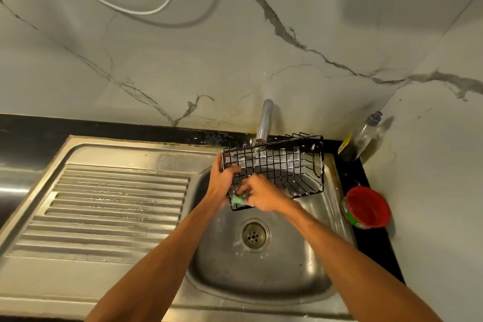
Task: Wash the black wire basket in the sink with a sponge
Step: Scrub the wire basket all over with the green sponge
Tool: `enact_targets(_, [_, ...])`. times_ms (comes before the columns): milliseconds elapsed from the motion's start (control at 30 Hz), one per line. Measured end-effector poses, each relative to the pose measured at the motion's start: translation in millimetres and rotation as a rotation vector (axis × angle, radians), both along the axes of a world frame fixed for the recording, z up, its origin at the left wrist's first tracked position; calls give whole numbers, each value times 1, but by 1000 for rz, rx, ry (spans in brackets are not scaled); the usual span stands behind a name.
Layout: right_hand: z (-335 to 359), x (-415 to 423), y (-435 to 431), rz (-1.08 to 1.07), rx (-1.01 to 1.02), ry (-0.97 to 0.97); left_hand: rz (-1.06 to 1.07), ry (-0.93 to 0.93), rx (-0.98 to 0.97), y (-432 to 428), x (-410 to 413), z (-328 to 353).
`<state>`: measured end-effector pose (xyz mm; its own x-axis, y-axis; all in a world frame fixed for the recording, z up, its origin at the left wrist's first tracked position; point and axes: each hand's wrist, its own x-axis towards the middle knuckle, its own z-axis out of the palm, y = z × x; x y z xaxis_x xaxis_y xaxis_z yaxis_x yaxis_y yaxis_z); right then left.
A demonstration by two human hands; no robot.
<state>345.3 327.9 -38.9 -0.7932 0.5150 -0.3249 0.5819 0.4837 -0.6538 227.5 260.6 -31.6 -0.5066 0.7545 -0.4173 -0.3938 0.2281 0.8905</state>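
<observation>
A black wire basket (285, 165), flecked with white suds, is held tilted over the steel sink bowl (282, 264), just under the tap. My left hand (222, 180) grips its left end, fingers curled over the wires. My right hand (261, 195) holds a green sponge (237, 199) pressed against the basket's lower left corner. Most of the sponge is hidden between my hands.
A chrome tap (264, 120) stands behind the basket. The ribbed draining board (109, 209) lies to the left. On the black counter at right are a red round tub (366, 208) and a clear soap bottle (363, 136). The drain (254, 235) sits mid-bowl.
</observation>
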Motion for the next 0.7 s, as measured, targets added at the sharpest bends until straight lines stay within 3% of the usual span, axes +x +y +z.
enact_targets(133, [3,5,12,-113,135,20,6,-16,23,5,9,4])
enact_targets(200, [1,0,1,-44,201,9,16,-3,25,9,9,5])
enact_targets(333, [3,12,-2,158,98,7,29,58,-1,9,3,-5])
enact_targets(467, [3,31,19,-77,239,74,69,82,-27,20,-19,-62])
enact_targets(533, [0,29,13,-77,308,41,77,110,-44,13,-22,-46])
enact_targets(633, [-9,21,6,64,190,55,47,201,-42,-2,-16,-4])
enact_targets(700, [-11,21,18,-22,188,84,56,236,-39,-9,-16,4])
